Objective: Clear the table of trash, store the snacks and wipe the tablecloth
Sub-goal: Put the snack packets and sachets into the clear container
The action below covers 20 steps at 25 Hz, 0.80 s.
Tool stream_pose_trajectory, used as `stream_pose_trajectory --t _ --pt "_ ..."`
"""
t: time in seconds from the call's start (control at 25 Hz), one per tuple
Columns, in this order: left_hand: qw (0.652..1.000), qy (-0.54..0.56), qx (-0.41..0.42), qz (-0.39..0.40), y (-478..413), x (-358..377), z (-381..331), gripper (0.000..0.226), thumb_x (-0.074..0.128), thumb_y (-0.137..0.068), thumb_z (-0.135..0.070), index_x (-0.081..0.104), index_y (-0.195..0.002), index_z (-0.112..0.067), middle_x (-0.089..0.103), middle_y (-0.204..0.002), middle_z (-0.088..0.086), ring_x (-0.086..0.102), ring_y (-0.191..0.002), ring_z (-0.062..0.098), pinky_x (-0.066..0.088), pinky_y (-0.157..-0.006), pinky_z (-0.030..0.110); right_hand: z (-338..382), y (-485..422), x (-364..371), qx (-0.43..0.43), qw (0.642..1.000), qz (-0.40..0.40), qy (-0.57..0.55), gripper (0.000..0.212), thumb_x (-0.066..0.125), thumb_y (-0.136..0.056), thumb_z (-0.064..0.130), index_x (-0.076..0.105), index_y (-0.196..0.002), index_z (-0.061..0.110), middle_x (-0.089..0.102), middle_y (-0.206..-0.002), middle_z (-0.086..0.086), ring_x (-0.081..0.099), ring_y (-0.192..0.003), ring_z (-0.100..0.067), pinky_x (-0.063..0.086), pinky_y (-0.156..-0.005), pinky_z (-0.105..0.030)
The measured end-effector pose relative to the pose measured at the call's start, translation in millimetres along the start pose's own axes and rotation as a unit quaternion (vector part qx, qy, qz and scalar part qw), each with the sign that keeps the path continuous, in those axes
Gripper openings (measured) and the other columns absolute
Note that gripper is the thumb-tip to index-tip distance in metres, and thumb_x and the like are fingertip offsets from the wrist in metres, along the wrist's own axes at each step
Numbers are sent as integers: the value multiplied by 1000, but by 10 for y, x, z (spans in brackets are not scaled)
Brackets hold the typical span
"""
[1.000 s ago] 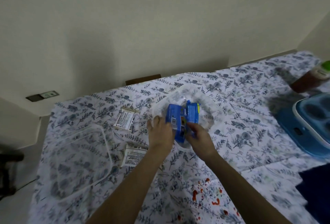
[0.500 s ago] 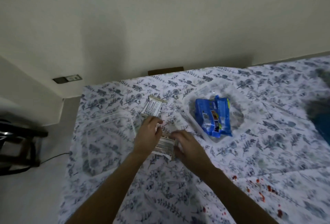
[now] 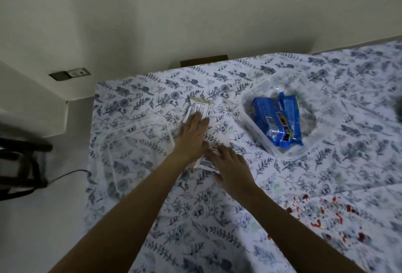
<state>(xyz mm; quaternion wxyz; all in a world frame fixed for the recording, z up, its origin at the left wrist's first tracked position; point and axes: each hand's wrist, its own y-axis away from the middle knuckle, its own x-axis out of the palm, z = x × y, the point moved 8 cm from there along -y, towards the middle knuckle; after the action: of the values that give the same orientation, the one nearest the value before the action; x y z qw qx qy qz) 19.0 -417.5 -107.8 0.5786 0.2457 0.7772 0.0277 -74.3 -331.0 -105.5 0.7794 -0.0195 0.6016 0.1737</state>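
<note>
Two white packets lie on the tablecloth [image 3: 217, 207] between a clear tub [image 3: 256, 120] and a clear lid [image 3: 139, 148]. The far packet [image 3: 199, 107] lies flat with its printed back up; the left hand [image 3: 193, 135] rests spread on its near end, fingers flat and closed on nothing, likely pinning it before a pick-up. The near packet [image 3: 206, 163] is mostly covered by the right hand [image 3: 230, 166], also laid flat and open over it, so I judge both are about to be gathered for the tub. The tub holds blue packs [image 3: 280, 118], stored there already; its lid lies left, off, leaving the tub free to fill. Print on every wrapper is too small and blurred to read, and no brand can be made out. Red stains [image 3: 315, 222] dot the cloth at the near right, not yet wiped.
</note>
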Motion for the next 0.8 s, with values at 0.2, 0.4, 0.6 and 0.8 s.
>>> stream_pose_trajectory --t 0.2,0.4,0.6,0.8 --pt "992 -72 51 -91 69 -201 -241 38 41 -97 -25 42 -134 -17 39 -143 12 36 -135 29 34 -113 48 -240 165 -145 62 998 -17 15 57 64 -79 32 42 -131 22 50 -132 -12 51 -117 -33 46 -91 -48" --pt "998 -12 35 40 43 121 -261 81 51 -75 -62 31 -144 -24 3 -159 16 -1 -145 48 29 -108 65 -510 370 -254 158 983 -29 -92 62 58 -80 53 44 -133 23 53 -125 -12 50 -114 -32 46 -92 -44" --pt "998 -22 24 -45 185 122 -360 46 64 -87 -30 46 -129 -19 25 -152 15 26 -140 36 51 -98 51 -657 632 -461 183 959 -72 -204 74 43 -67 61 50 -131 24 60 -115 -11 56 -103 -29 51 -83 -39" --pt "946 295 54 -123 277 -326 -664 36 58 -92 -15 54 -128 -12 53 -130 12 54 -117 23 44 -95 26 -844 661 -893 141 944 -154 -255 62 54 -72 47 50 -130 26 60 -112 -5 60 -91 -24 54 -77 -37"
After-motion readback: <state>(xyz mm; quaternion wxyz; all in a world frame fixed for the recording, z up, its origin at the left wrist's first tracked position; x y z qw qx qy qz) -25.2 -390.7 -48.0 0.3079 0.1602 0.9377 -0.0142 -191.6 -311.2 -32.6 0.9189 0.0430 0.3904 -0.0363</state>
